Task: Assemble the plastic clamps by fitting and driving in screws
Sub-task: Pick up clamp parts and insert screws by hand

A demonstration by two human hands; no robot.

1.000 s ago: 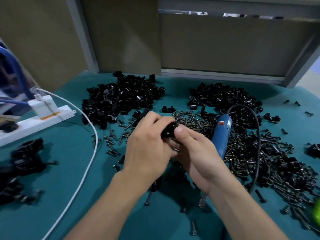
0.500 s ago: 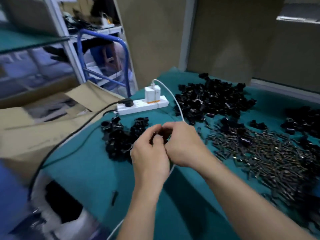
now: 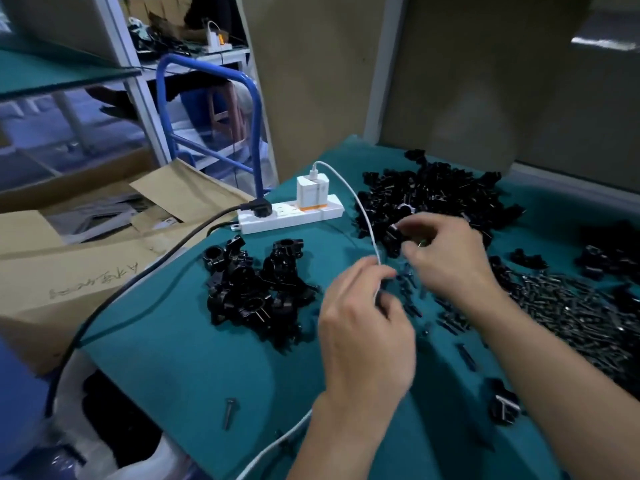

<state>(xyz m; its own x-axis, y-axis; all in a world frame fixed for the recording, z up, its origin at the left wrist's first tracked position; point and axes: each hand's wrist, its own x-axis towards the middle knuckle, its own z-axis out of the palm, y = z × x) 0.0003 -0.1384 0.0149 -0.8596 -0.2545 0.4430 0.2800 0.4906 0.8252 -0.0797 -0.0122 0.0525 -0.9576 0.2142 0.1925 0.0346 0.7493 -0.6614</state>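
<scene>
On the green table, a small heap of black clamps lies left of my hands. A larger pile of black clamp parts lies behind them, and dark screws are spread to the right. My right hand reaches to the near edge of the big pile and its fingertips pinch a black clamp part. My left hand hovers lower, its fingers loosely curled with nothing visible in them, beside a white cable. Both hands are blurred.
A white power strip with a white charger sits at the table's back left. A black cord runs off that edge over cardboard boxes. A blue metal frame stands behind. One screw and a clamp part lie near the front.
My view swung left from the screwdriver and screws. My hands, joined on one clamp a second ago, have separated. The right hand now reaches into the parts pile.
</scene>
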